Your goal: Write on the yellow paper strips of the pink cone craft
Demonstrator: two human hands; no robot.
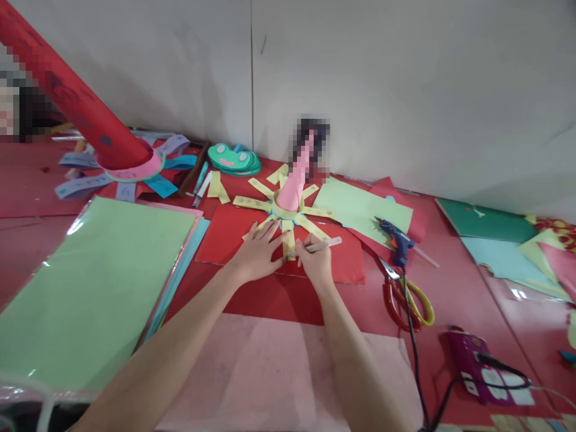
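Observation:
A pink paper cone [294, 186] stands inside a yellow paper ring, with several yellow paper strips [252, 203] spreading out from its base like rays. Some strips carry small drawn stars. My left hand [258, 252] lies with fingers spread over the strips and the red paper [220, 237] beneath. In my right hand [315, 259] is a whitish pen [330, 243], its tip end by the strip that points toward me. The pen's tip is hidden by my fingers.
A hot glue gun [398, 240] and scissors [407, 303] lie on the right, near a purple extension box [479, 366] with cables. Green paper sheets [103, 282] lie left. Behind them stands a red tube [90, 96] with paper strips; a green frog cutout [234, 159] sits by the wall.

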